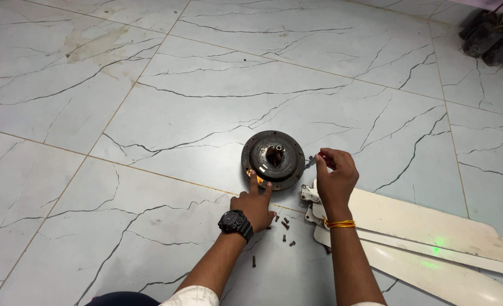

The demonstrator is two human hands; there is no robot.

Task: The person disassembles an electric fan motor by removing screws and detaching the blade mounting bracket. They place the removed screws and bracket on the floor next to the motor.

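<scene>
Left hand [255, 202] fingertips steady the fan motor housing [273, 159] while right hand [334, 175] pinches a small tool [310, 163]; loose screws [284, 229] on the floor [149, 113] could scatter if nudged.

Bright even daylight, soft short shadows, mild sheen on floor tiles [149, 85] (sharp throughout), slight edge distortion

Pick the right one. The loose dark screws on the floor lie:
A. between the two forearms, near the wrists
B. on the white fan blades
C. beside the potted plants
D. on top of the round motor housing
A: the screws lie scattered on the tiled floor between the left hand and the right hand, short of the motor housing.
</scene>
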